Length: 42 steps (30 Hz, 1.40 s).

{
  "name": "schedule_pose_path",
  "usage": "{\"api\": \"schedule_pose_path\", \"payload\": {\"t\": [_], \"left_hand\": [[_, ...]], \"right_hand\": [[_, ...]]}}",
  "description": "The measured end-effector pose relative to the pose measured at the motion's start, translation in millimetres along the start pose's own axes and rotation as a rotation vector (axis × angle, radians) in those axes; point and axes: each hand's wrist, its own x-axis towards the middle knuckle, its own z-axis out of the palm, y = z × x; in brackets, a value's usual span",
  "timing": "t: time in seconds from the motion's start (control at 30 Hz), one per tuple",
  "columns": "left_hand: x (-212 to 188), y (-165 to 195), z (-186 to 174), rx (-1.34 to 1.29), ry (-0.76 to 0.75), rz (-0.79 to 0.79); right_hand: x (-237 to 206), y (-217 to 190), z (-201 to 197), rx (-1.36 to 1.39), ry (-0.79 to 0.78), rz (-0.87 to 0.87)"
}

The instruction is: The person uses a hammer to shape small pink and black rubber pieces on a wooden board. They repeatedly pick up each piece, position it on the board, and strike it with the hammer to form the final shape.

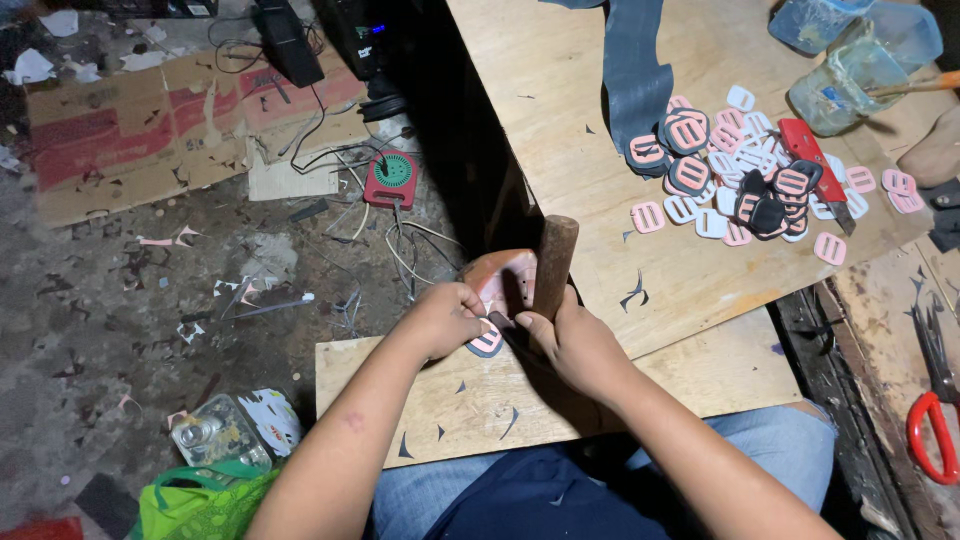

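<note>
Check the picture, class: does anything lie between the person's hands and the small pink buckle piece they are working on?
Nothing visible does. The left hand already pinches the pink buckle piece against the rounded block. The right hand sits right beside it, gripping a wooden handle that stands upright just behind the piece.

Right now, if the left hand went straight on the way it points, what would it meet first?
The left hand points toward the right hand. It would probably meet first the small pink slotted buckle piece it already pinches, then the brown wooden handle. Depth is unclear.
</note>
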Motion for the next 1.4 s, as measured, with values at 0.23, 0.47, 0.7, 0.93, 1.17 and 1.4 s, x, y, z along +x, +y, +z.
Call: {"api": "schedule_pose_path", "payload": {"t": [0.23, 0.47, 0.7, 0.93, 1.17, 1.4], "left_hand": [[-5, 7, 4, 0.162, 0.101, 0.032], [-2, 5, 3, 0.116, 0.117, 0.074], [-12, 12, -1, 0.182, 0.107, 0.05], [-29, 12, 5, 0.184, 0.179, 0.181], [-20, 8, 3, 0.167, 0.154, 0.11], [-12, 4, 9, 0.203, 0.191, 0.067]], "right_hand": [[11, 0, 6, 0.13, 0.064, -0.054], [24, 6, 5, 0.139, 0.01, -0.135], [16, 13, 0, 0.141, -0.017, -0.102], [3, 20, 0, 0.741, -0.004, 0.025], [-6, 14, 9, 0.595, 0.048, -0.179], [4, 10, 19, 0.178, 0.196, -0.142]]}}
